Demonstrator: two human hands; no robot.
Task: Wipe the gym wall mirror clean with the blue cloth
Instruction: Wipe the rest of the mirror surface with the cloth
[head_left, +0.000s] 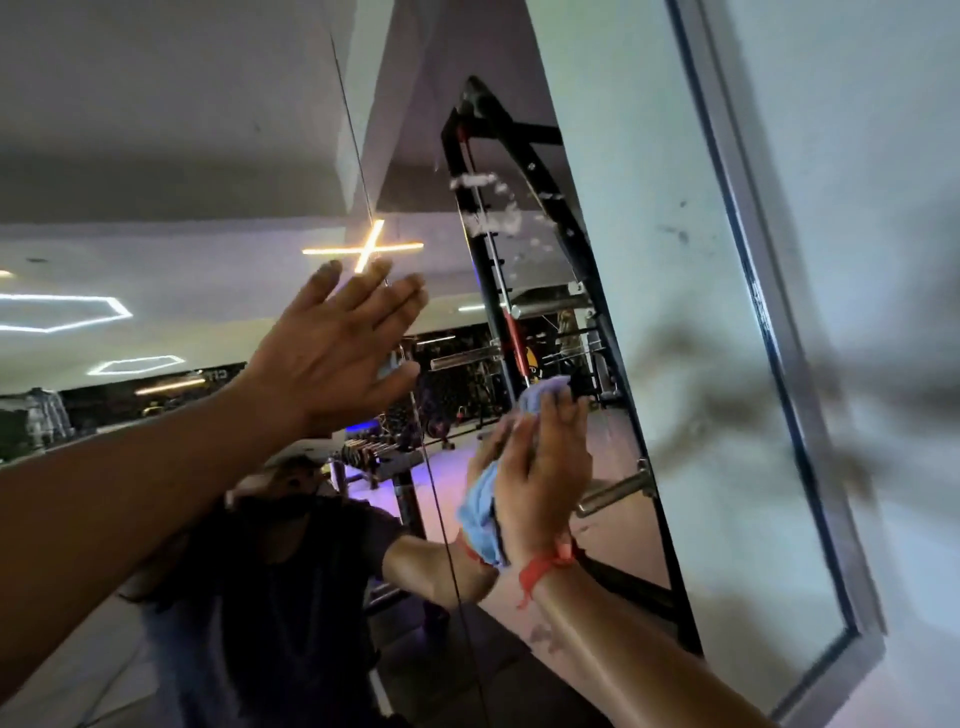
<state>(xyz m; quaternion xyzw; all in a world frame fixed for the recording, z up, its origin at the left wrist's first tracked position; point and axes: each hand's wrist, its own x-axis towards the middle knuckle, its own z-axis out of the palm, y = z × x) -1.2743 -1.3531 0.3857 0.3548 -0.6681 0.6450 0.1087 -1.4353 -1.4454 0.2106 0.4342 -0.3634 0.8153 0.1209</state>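
The wall mirror (691, 322) fills most of the head view and tilts steeply away to the right. My right hand (545, 467) presses a crumpled blue cloth (480, 509) flat against the glass near the middle. A red thread is tied round that wrist. My left hand (332, 353) is held up to the left with fingers spread, at or close to the glass by a vertical seam (363, 182) between mirror panels. White foamy smears (488, 208) sit on the glass above the cloth. Dark smudges (675, 234) mark the right part.
A grey metal frame (769, 291) borders the mirror's right edge, with a pale wall (883, 182) beyond it. The glass reflects a black weight rack, ceiling lights shaped as a cross and hexagons, and a person in a dark shirt.
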